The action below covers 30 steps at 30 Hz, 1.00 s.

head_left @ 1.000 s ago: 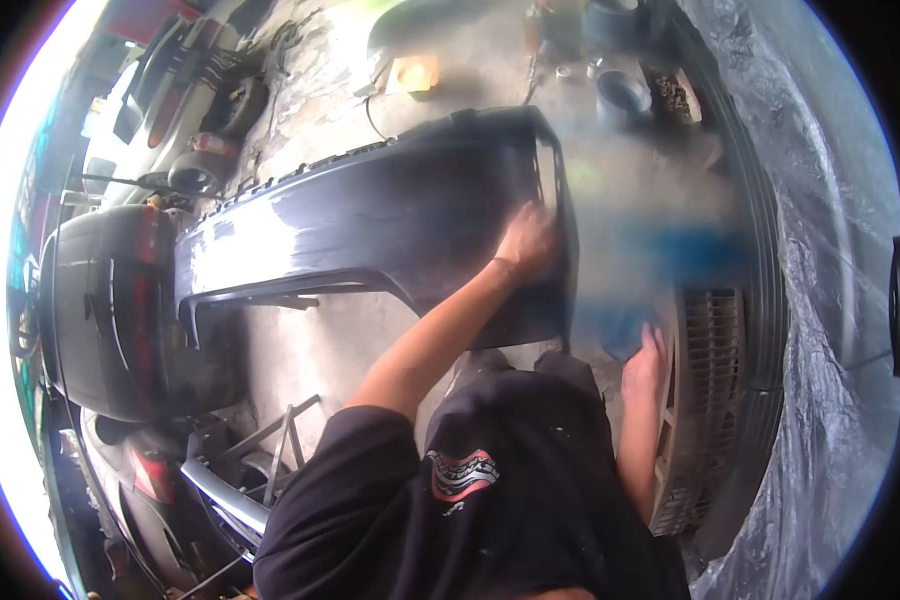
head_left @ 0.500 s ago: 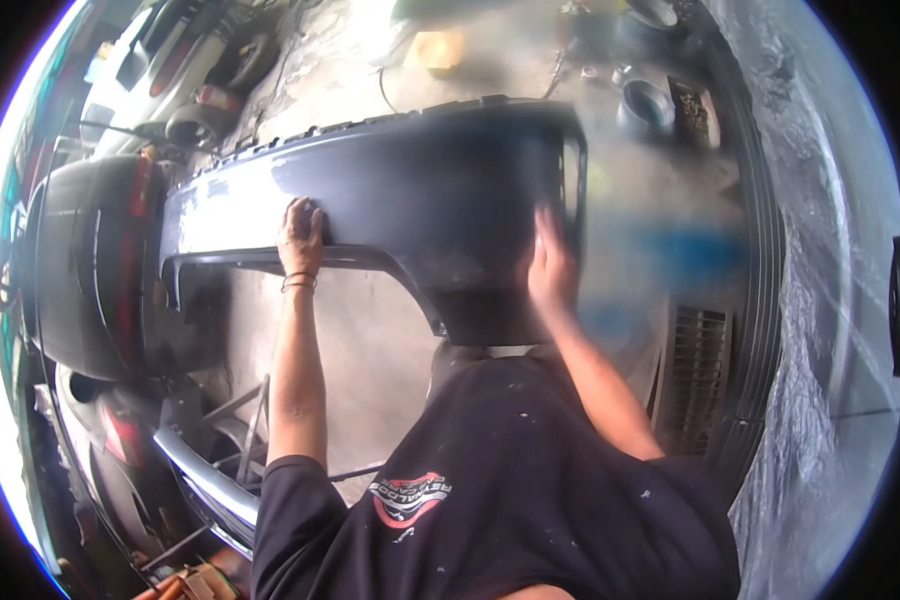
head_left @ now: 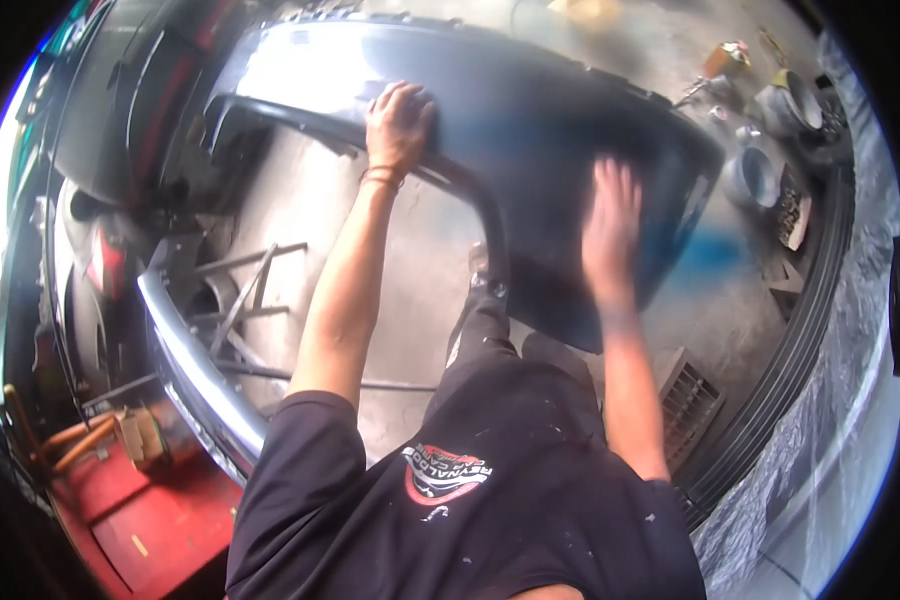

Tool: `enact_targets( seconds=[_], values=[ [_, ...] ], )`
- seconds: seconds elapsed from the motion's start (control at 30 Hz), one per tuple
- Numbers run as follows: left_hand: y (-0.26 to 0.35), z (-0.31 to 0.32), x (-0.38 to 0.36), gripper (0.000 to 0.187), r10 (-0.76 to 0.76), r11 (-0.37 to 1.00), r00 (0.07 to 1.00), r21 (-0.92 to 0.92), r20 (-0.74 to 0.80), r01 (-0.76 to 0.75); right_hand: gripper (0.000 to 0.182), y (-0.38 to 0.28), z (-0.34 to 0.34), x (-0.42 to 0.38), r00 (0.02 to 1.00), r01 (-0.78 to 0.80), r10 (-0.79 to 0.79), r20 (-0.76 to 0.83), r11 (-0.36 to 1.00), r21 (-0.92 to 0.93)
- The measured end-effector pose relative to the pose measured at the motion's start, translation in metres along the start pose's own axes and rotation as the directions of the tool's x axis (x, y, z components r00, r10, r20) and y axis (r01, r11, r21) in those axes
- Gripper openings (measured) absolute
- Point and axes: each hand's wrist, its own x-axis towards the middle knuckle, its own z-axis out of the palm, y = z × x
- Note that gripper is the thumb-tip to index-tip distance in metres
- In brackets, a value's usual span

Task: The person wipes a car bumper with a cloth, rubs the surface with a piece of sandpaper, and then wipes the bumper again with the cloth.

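A dark, glossy car fender [head_left: 530, 130] with a curved wheel arch lies tilted before me, its left end bright with glare. My left hand [head_left: 398, 125] rests on the fender just above the arch edge, fingers slightly bent against the surface and a dark patch beside them. Farther right, my right hand [head_left: 613, 220] is laid over the broad end of the fender, fingers stretched out and blurred by motion. Bands circle my left wrist. The arch opening shows the floor and my shoe [head_left: 485, 285] below.
A dark bumper [head_left: 120, 120] stands at the upper left. Below it are a silver trim piece [head_left: 200, 385], a metal frame [head_left: 240, 300] and a red surface [head_left: 160, 520]. On the right are round containers [head_left: 753, 178], a slatted grille [head_left: 692, 400] and plastic sheeting [head_left: 770, 490].
The view has tipped down and turned, so the fender appears higher and slanted. My right hand has moved from near the fender's right edge inward over its surface. My left hand stays by the arch.
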Motion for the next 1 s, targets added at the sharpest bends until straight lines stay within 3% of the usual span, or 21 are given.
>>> enact_targets(
  seconds=[0.1, 0.2, 0.27, 0.33, 0.4, 0.47, 0.5, 0.67, 0.77, 0.8, 0.9, 0.93, 1.0],
  values=[
    [-0.008, -0.002, -0.004, 0.042, 0.003, 1.0, 1.0, -0.03, 0.01, -0.003, 0.044, -0.006, 0.027, 0.026, 0.994, 0.063, -0.062, 0.092, 0.998, -0.005],
    [-0.005, 0.0, -0.001, 0.039, 0.046, 0.998, 0.997, -0.037, -0.069, -0.049, 0.046, -0.033, -0.009, -0.042, 0.958, 0.171, -0.172, 0.229, 0.985, 0.024],
    [-0.004, 0.001, -0.003, 0.038, 0.062, 0.997, 0.994, -0.046, -0.091, -0.067, 0.048, -0.036, -0.017, -0.092, 0.888, 0.227, -0.181, 0.423, 0.972, -0.059],
    [-0.002, 0.004, -0.003, 0.036, 0.029, 0.999, 0.989, -0.021, -0.142, -0.032, 0.047, -0.046, -0.005, -0.071, 0.916, 0.297, -0.292, 0.275, 0.955, 0.023],
    [-0.007, 0.007, -0.001, 0.042, 0.004, 1.0, 0.998, -0.027, -0.056, -0.005, 0.045, -0.077, 0.02, -0.017, 0.896, 0.344, -0.357, 0.264, 0.934, 0.094],
    [-0.015, 0.007, -0.001, 0.043, -0.027, 0.998, 0.997, -0.064, -0.069, 0.022, 0.046, -0.095, 0.054, 0.015, 0.898, 0.318, -0.312, 0.31, 0.947, 0.031],
    [-0.018, 0.008, -0.001, 0.043, -0.014, 0.998, 0.998, -0.056, -0.055, 0.011, 0.046, -0.093, 0.062, 0.016, 0.903, 0.348, -0.339, 0.263, 0.937, 0.01],
    [-0.031, 0.017, -0.004, 0.043, -0.023, 0.989, 0.998, -0.147, -0.066, 0.014, 0.065, -0.057, -0.009, -0.063, 0.858, 0.361, -0.371, 0.356, 0.928, 0.097],
    [-0.026, 0.029, -0.006, 0.034, -0.063, 0.98, 0.973, -0.198, -0.22, 0.019, 0.065, -0.087, -0.014, -0.065, 0.89, 0.263, -0.25, 0.381, 0.965, 0.02],
    [-0.027, 0.032, -0.005, 0.035, -0.092, 0.973, 0.966, -0.228, -0.243, 0.035, 0.065, -0.099, 0.005, -0.046, 0.881, 0.286, -0.273, 0.385, 0.958, 0.025],
    [-0.034, 0.0, -0.003, 0.035, -0.161, 0.726, 0.985, -0.684, -0.069, 0.07, 0.052, -0.132, 0.083, 0.026, 0.857, 0.373, -0.36, 0.369, 0.927, 0.037],
    [-0.026, -0.009, -0.01, 0.032, -0.263, 0.364, 0.965, -0.926, -0.001, 0.099, 0.053, -0.143, 0.105, 0.048, 0.865, 0.379, -0.375, 0.333, 0.924, 0.054],
    [-0.03, -0.05, -0.024, 0.033, -0.365, 0.32, 0.93, -0.932, 0.044, 0.169, 0.043, -0.146, 0.124, 0.08, 0.862, 0.288, -0.296, 0.413, 0.954, 0.082]
  ],
)
